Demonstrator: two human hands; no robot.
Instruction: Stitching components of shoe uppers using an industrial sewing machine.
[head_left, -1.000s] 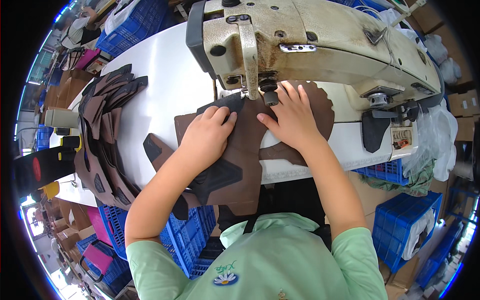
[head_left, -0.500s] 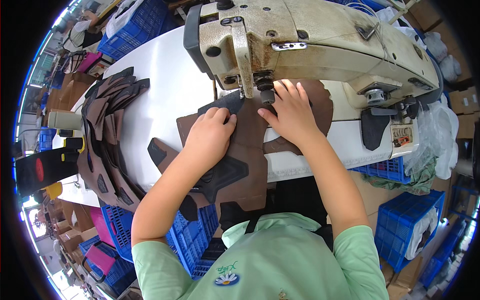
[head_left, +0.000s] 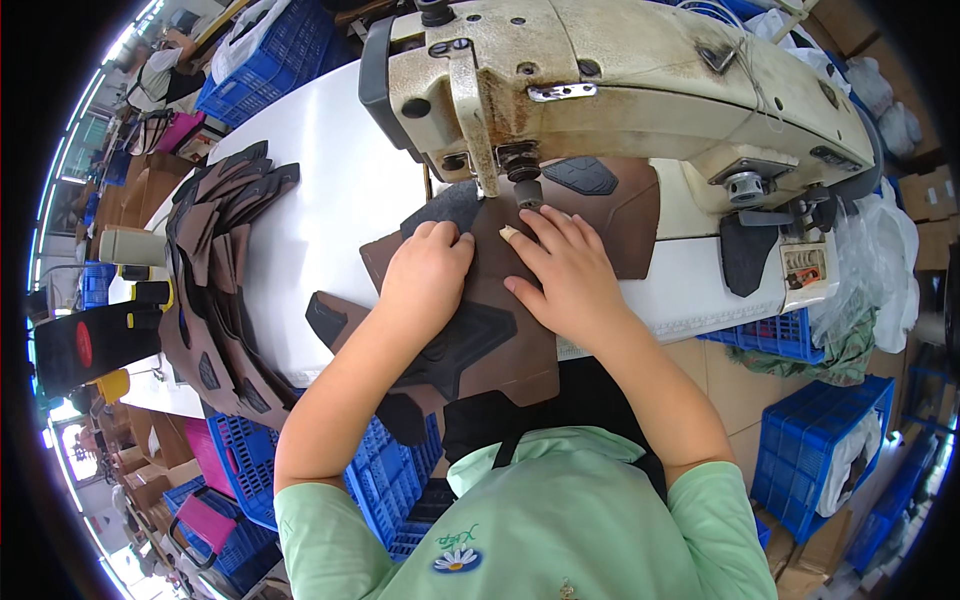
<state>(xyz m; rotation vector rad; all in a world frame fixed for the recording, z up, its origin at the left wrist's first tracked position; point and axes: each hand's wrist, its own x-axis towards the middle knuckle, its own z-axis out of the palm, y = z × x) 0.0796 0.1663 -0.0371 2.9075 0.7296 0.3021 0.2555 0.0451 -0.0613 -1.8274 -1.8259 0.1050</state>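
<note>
A brown shoe upper piece with black patches lies flat on the white table under the head of a cream industrial sewing machine. My left hand presses palm-down on the piece's left part, fingers near a black patch. My right hand presses on its right part, fingertips just below the presser foot. One right finger has a plaster on it. Part of the piece hangs over the table's near edge.
A fanned stack of brown and black cut pieces lies along the table's left side. Blue plastic crates stand on the floor at right, below the table and at the back. Clear plastic bags hang at right.
The view has shifted slightly; both hands stay pressed on the brown piece and have slid it a little under the presser foot.
</note>
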